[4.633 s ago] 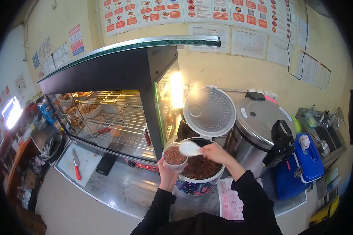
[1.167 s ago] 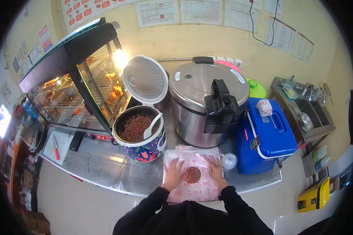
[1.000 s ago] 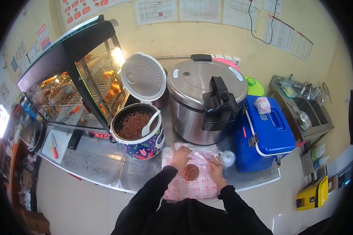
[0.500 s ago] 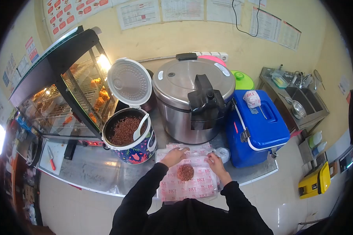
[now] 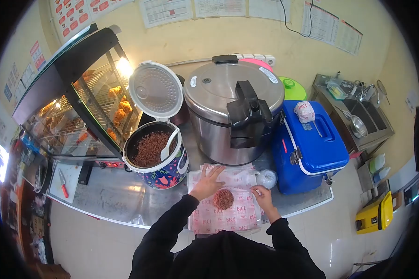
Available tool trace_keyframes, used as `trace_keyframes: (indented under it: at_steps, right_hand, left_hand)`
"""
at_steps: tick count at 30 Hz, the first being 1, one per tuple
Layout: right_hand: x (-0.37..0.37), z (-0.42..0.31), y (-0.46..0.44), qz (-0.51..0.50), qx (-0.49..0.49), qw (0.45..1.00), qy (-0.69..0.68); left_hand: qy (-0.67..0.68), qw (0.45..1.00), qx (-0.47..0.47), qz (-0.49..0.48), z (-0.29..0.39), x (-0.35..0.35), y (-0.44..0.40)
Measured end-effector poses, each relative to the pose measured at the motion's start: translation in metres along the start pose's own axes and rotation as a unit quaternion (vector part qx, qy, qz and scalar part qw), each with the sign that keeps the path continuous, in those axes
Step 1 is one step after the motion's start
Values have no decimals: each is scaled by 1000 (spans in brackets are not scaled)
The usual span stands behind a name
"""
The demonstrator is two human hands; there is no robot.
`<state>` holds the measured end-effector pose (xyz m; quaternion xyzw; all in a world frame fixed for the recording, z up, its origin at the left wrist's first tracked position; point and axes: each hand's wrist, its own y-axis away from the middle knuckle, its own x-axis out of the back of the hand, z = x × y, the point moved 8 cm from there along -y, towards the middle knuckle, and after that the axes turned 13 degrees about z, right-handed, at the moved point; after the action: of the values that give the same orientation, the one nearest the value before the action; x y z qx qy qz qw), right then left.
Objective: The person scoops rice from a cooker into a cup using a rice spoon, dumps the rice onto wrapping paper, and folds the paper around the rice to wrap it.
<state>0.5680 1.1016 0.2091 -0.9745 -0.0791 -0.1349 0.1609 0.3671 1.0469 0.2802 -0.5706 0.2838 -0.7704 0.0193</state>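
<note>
Our rice mound is sitting on the paper, btwn our hands; being approx. round from above, it's showing no clear long axis & pointing no partic. way. The paper's print is reading upright toward us, & the sheets are lying roughly square to our body on the bench, so we can't tell a long axis there either.

Our L hand is resting on the paper's far L part, fingers spread & pointing away from us. Our R hand is reaching the R edge w/ fingers bunched; we can't tell if they're pinching it.

Containers: the floral pot is standing open, holding dark red rice w/ a white paddle leaning in it. The steel cooker is standing shut behind the paper. The blue cooler, also shut, is carrying a wrapped pkg. The warmer, far L, is holding fried pcs on racks.

Vs. approx. 5 s ago: we're no longer holding bowl & paddle. Vs. 0.5 s ago: our L fingers are spreading out where they were bunched; the mound is staying put on the paper.
</note>
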Motion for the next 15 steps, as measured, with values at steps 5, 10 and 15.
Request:
trace_keyframes:
  at_steps: [5, 10, 15]
  right_hand:
    - [-12, -5, -9, -49, 28, 998, 18]
    - [-33, 27, -14, -133, 121, 970, 161]
    - [-35, 55, -14, -161, -148, 973, 80]
  left_hand:
    - [-23, 999, -20, -11, 7, -13, 20]
    - [-22, 998, -9, -66, 30, -48, 60]
    - [1, 999, 41, -5, 64, -27, 84]
